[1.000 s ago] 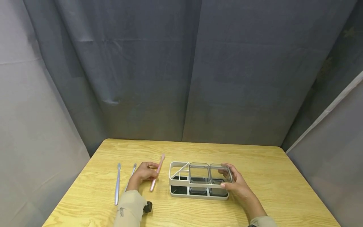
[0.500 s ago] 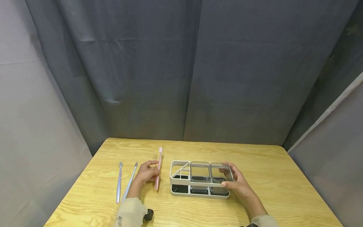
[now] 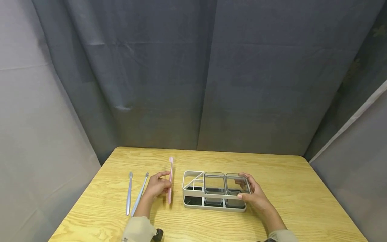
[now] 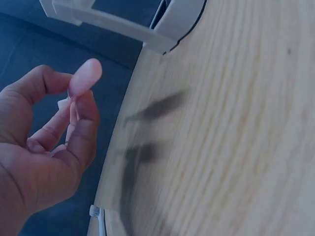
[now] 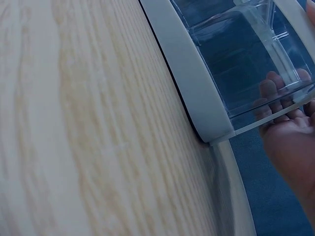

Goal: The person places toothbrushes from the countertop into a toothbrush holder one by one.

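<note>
My left hand [image 3: 156,185] pinches a pink toothbrush [image 3: 170,195] between thumb and fingers, its head pointing away toward the back of the table. In the left wrist view the brush's rounded pink end [image 4: 86,77] sticks out from the fingertips, and shadows fall on the wood beside it. Just right of it stands a white two-level toothbrush holder [image 3: 193,193] with a divided section at its left. Two clear cups [image 3: 214,192] sit in its other sections. My right hand [image 3: 257,198] grips the holder's right end, thumb in front and fingers behind, seen through the clear cup [image 5: 231,64].
Two bluish toothbrushes lie left of my left hand: one periwinkle [image 3: 129,196], one light blue [image 3: 140,195] partly behind the forearm. The wooden table [image 3: 290,188] ends at a dark curtain [image 3: 157,101] behind.
The pink toothbrush has swung from slanting rightward to pointing nearly straight away, held in my left hand. My right hand keeps its grip on the holder. The view shifts slightly.
</note>
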A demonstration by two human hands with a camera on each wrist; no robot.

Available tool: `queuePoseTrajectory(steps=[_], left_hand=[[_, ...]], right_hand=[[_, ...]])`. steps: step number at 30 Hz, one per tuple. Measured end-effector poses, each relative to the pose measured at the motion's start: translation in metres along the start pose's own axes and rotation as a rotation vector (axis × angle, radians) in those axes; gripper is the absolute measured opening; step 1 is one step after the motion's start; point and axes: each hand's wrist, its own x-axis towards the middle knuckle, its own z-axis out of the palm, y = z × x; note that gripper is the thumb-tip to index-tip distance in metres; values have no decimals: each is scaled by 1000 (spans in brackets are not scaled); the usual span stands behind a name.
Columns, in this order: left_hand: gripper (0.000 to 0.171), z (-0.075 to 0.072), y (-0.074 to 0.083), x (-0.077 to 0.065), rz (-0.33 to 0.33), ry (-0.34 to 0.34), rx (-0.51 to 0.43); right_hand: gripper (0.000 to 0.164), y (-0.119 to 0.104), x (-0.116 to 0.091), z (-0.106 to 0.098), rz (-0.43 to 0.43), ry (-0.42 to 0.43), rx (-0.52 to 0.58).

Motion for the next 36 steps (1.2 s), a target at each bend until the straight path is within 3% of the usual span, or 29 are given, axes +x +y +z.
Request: queuePoseTrajectory(steps=[9,19,26,34,36], left_hand=[[60,4,25,-21,18,-53,-55],[59,14,22,-19,75,16,-66],[52,24,32,-22,133,72,-59],[43,38,73,-43,209,80,-47],[43,40,75,-43,229,74,-60]], right_hand=[[73,1,1,1,-17,8,-1],[73,2,1,0,-25,-6,10],[74,5,-2,-2,-9,-14,9],[74,5,0,0,-28,-12,11],[74,5,0,0,-29,-10,7]])
